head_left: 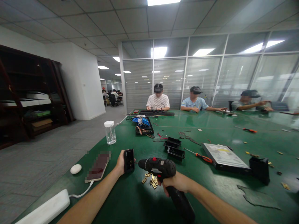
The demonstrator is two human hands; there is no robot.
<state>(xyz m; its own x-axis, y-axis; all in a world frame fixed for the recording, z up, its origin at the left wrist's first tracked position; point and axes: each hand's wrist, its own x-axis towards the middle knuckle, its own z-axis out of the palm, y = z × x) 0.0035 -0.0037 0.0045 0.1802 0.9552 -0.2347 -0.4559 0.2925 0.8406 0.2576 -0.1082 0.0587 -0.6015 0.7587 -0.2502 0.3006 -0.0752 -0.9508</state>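
Note:
My left hand (121, 162) is closed around a small black plastic housing (129, 161), held upright with its open side turned to the right. Brass-coloured bits show inside the housing. In my right hand (174, 183) is a black cordless drill (160, 167) with red details, gripped by its handle and pointing left. The drill's bit reaches close to the housing; whether it touches cannot be made out. Below the drill, several small brass plates with holes (153, 181) lie in a loose pile on the green table (130, 202).
Black plastic trays (175, 153), an orange-handled screwdriver (203, 158) and a disc drive (225, 157) lie to the right. On the left are a clear jar (110, 133), a phone (99, 168) and a white power strip (46, 207). Wires fill a black box (143, 126). Three people sit across the table.

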